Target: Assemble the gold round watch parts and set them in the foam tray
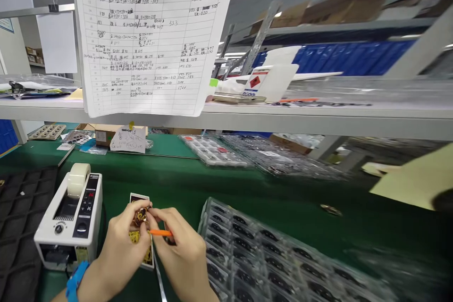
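My left hand (123, 240) pinches a small copper-wound coil part (140, 217) between thumb and fingers, low in the view. My right hand (182, 250) is closed around a thin orange tool (160, 233) whose tip points left at the coil. Both hands hover over a small white-edged card with yellow pieces (141, 245) lying on the green mat (170, 179). A blue band (75, 281) sits on my left wrist.
A white tape dispenser (72, 217) stands to the left of my hands. Clear plastic trays of dark parts (255, 255) lie to the right, with more trays (226, 151) farther back. A handwritten sheet (152, 33) hangs from the shelf (283, 118) above.
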`<control>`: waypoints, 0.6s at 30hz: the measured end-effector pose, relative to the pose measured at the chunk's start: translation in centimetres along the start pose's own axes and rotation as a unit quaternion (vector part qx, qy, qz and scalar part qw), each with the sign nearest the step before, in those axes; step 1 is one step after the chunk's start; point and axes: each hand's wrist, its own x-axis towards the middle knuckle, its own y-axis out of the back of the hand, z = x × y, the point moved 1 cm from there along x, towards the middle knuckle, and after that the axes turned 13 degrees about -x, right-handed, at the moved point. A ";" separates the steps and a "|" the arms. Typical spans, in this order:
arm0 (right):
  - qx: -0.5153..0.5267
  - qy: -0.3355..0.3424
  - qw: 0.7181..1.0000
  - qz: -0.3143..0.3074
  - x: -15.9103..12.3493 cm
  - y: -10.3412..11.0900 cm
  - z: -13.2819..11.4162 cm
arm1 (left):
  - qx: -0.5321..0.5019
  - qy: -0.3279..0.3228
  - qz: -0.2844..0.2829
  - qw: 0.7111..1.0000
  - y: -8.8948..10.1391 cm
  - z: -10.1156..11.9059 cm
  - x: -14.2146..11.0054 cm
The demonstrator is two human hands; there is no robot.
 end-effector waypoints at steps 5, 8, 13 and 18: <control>0.049 -0.071 0.995 -0.052 0.7 -0.1 0.3 | 0.014 0.000 -0.032 0.999 -0.3 -0.4 0.2; 0.116 -0.101 0.982 -0.107 1.6 0.3 0.7 | 0.001 0.033 -0.041 0.999 -0.1 -0.4 0.6; 0.239 -0.162 0.937 -0.195 2.6 0.7 1.6 | -0.011 0.086 -0.010 0.996 0.6 -0.8 1.5; 0.132 -0.092 0.983 -0.087 1.9 -0.5 1.6 | -0.049 0.113 -0.011 0.992 0.3 -0.5 1.5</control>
